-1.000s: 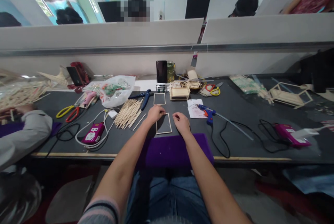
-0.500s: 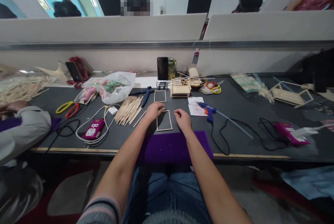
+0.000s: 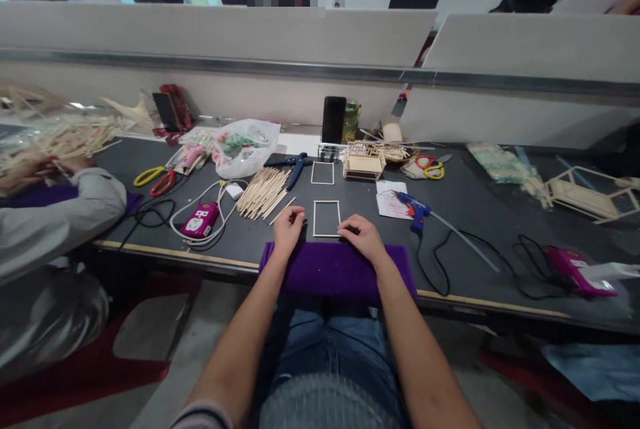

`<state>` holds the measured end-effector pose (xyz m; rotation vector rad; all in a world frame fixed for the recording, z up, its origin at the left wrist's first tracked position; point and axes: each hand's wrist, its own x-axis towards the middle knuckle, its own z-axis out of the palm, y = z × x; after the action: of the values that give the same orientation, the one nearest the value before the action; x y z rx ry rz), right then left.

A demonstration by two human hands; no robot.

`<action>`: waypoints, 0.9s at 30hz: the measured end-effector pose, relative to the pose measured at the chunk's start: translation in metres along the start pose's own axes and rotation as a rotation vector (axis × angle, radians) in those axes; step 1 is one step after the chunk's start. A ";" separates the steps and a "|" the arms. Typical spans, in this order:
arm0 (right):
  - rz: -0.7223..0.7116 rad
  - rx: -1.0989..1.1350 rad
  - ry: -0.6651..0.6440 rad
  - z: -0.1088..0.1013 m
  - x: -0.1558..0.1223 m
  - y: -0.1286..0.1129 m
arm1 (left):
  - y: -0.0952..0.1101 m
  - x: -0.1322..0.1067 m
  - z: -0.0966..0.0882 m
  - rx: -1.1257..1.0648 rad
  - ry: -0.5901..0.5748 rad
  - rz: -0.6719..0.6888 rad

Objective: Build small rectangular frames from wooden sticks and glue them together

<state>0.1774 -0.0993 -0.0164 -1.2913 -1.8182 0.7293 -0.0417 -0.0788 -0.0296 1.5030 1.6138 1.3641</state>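
A small rectangular frame of thin wooden sticks (image 3: 327,201) lies flat on the dark table between my hands. My right hand (image 3: 364,237) has its thumb and forefinger closed at the lower right corner of this frame, touching it. My left hand (image 3: 288,229) is apart from the frame, to its left, with the fingers curled and pressed together; anything in them is hidden. Behind the left hand is a loose stick (image 3: 283,211). A second stick frame (image 3: 323,183) lies farther back. Beneath my wrists a purple cloth (image 3: 330,269) covers the table's front edge.
A pile of sticks (image 3: 261,194) and blue-handled cutters (image 3: 299,170) lie left. To the right are a blue glue gun (image 3: 416,209), its black cord, and paper (image 3: 387,199). A small stick model (image 3: 363,165) stands behind. At far left is another person's sleeve (image 3: 95,209).
My right hand has come nearer, its fingers now at the frame's lower right corner. My left hand has drawn back from the frame's upper left. The camera view has shifted.
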 end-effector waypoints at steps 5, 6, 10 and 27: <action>-0.108 -0.112 -0.052 0.004 0.001 0.000 | -0.002 0.003 0.002 -0.019 -0.086 0.000; -0.120 -0.134 -0.058 0.004 0.001 0.001 | -0.003 0.003 0.001 -0.021 -0.095 -0.001; -0.135 -0.214 -0.092 0.007 0.001 0.004 | -0.005 0.002 0.001 -0.025 -0.116 0.004; -0.292 -0.407 -0.111 0.011 0.001 -0.001 | -0.006 0.001 0.003 0.076 -0.137 0.042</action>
<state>0.1670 -0.0991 -0.0215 -1.2089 -2.2678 0.2834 -0.0416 -0.0766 -0.0355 1.6461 1.5721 1.2057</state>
